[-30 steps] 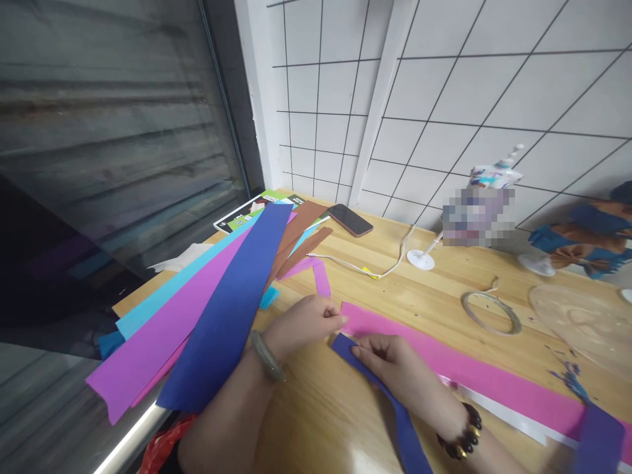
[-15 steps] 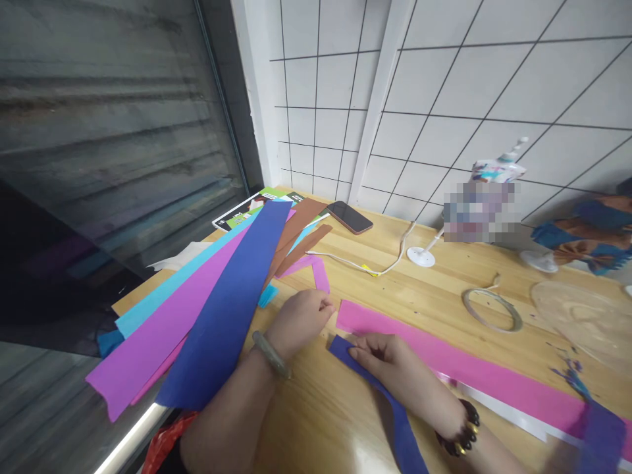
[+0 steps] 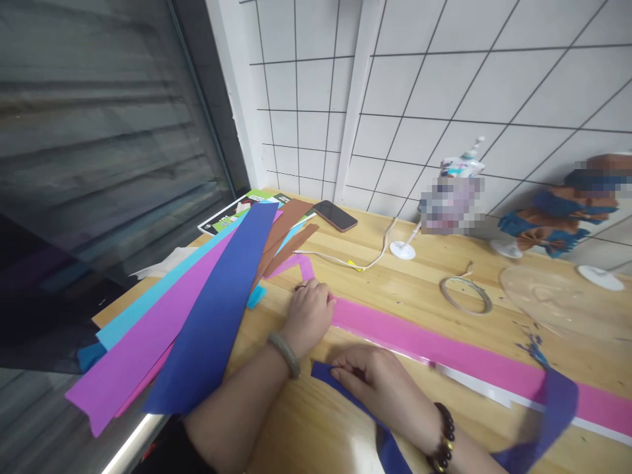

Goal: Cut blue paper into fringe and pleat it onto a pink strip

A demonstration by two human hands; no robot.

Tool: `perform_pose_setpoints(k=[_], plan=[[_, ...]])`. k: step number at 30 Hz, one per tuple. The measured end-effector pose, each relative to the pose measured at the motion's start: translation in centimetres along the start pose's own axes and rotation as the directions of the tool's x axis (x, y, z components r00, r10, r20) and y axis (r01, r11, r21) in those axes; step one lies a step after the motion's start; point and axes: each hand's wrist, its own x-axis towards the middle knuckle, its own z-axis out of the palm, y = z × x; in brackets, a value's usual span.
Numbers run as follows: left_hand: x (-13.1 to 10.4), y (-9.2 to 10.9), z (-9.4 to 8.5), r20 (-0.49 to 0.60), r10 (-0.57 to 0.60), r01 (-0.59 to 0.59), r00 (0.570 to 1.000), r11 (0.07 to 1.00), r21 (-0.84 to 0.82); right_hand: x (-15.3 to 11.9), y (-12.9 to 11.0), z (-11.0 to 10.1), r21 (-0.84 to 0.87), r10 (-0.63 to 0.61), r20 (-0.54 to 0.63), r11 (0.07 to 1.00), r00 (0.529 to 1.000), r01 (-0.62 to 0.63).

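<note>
My right hand pinches a dark blue paper strip near its end. The strip runs down beneath the hand to the bottom edge of the picture. My left hand, with a bangle on the wrist, rests at the left end of a long pink strip. Its fingers are curled, and what they hold, if anything, is hidden; a small dark bit shows beside the knuckles. At the right, a blue length with a frayed, twisted tip crosses over the pink strip.
Long coloured strips, including a broad blue one, fan out over the table's left edge. Behind lie a phone and a white cord. A tape ring, a clear round sheet and bow-laden stands occupy the right.
The view has swung slightly right. My left hand has moved onto the pink strip's left end, by the purple strip. My right hand keeps its pinch on the blue strip, now a little lower.
</note>
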Motion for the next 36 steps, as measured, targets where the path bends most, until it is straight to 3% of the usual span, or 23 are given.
perform_pose_setpoints(k=[7,14,29,36], plan=[[0.6,-0.8,-0.5,0.075,0.02,-0.011,0.997,0.994,-0.111,-0.8,0.1,0.3,-0.008,-0.05,-0.034,0.999,0.998,0.05],[0.3,-1.7,-1.4,0.24,0.063,0.022,0.969,0.942,-0.335,-0.7,0.4,0.7,-0.021,-0.059,-0.055,0.998,0.997,0.058],[0.0,-1.5,-2.2,0.286,0.073,0.025,0.955,0.946,-0.322,-0.7,0.7,0.9,-0.042,-0.081,-0.077,0.996,0.994,0.078],[-0.2,-0.7,-3.5,0.294,0.105,-0.074,0.95,0.99,-0.116,-0.6,0.9,0.9,-0.047,-0.08,-0.088,0.996,0.993,0.076]])
